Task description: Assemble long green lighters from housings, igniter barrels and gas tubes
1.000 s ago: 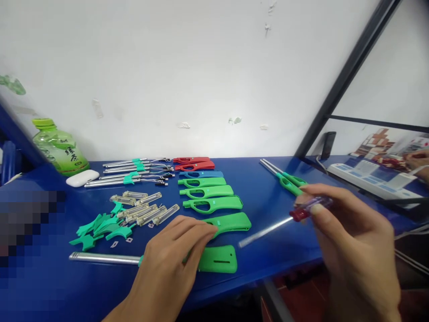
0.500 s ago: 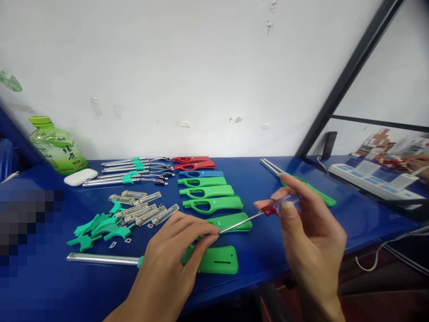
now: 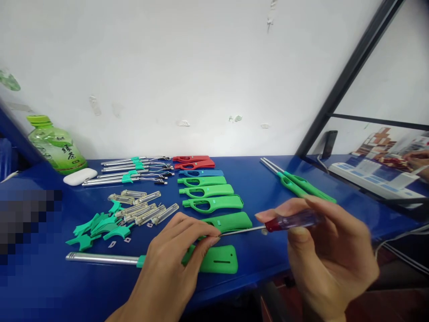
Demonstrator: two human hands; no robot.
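Observation:
My right hand (image 3: 328, 255) is closed around a screwdriver (image 3: 291, 221) with a clear purple-and-red handle. Its thin metal shaft runs left, nearly level, to the fingertips of my left hand (image 3: 177, 250). There my left thumb and fingers are pinched together at the shaft's tip; whatever small thing they hold is hidden. Under that hand lies a green gas lighter (image 3: 219, 259) with its silver tube (image 3: 103, 258) pointing left, its middle covered by my fingers. Just behind it rests a green handle shell (image 3: 231, 221).
Red, blue and green handle shells (image 3: 212, 204) lie in a column behind. To the left are silver tubes with wires (image 3: 117, 169), clear fuel tanks (image 3: 147, 213), teal triggers (image 3: 100, 226), a white case (image 3: 80, 176) and a tea bottle (image 3: 58, 147). Two lighters (image 3: 306, 183) lie right, near a power strip (image 3: 368, 179).
My right hand has shifted right and down, swinging the screwdriver from a steep slant to nearly level. Both lighters at the right now show more fully. My left hand has stayed in place.

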